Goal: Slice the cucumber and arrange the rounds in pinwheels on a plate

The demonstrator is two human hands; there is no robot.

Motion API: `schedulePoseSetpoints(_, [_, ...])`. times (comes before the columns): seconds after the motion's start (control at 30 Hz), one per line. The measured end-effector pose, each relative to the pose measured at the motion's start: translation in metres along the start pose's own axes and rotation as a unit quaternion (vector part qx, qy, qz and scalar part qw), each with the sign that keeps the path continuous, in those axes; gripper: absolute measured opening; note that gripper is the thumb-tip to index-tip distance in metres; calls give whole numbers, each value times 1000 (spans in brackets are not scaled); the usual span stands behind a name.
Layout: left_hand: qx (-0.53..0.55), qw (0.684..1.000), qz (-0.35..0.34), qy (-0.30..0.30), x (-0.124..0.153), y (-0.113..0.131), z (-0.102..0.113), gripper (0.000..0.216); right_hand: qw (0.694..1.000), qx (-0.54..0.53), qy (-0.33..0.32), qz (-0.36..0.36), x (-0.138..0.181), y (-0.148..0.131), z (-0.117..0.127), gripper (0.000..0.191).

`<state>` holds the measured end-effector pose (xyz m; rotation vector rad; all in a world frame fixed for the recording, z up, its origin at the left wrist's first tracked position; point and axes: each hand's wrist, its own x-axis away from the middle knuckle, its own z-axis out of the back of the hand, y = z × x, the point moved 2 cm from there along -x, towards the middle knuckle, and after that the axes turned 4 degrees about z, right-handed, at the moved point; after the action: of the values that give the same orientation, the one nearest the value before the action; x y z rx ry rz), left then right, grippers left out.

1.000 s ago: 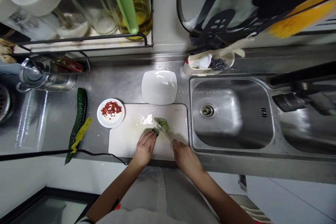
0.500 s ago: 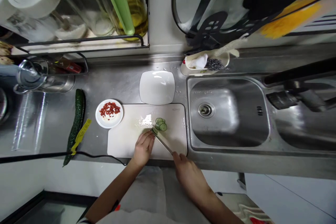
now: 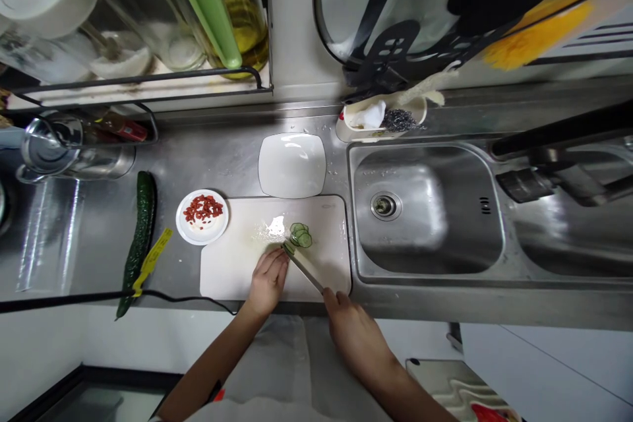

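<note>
The right hand (image 3: 356, 330) grips a slim metal knife (image 3: 308, 274). The left hand (image 3: 268, 280), farther left, holds a short green cucumber piece (image 3: 289, 247).

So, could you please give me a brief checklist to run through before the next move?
1. Knife gripped in the right hand: ok.
2. Cucumber piece held by the left hand: ok.
3. Left fingers clear of the blade: cannot tell; they are very close.
4. Slices apart from the left hand: ok, beyond the blade.
5. Board steady: cannot tell.
6. Plate nearby: ok, at the board's far edge.
</note>
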<state>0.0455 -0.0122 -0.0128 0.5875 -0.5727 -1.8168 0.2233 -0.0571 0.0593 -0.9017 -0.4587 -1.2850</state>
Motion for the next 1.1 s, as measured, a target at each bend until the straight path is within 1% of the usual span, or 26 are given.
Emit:
schedulePoseSetpoints(0.13, [0,1000,4,-2,0,0,0,23,1000,-4,0,6,-2,0,0,38])
schedulePoseSetpoints(0.43, [2,1000,-2,-3,-1,-1,0,24,1000,6,0,20,-7,1,4,32])
schedulePoseSetpoints(0.83, [-5,1000,-3,4,0,-2,-2,25,1000,2,7,25,-16,-1,8,33])
schedulePoseSetpoints(0.93, [-7,1000,-6,3,0,-1,-2,25,1000,10,2,25,-18,-2,8,32])
schedulePoseSetpoints(1.1, [-10,1000,-6,1,-1,-1,-1,25,999,33,15,35,-21,-3,7,33])
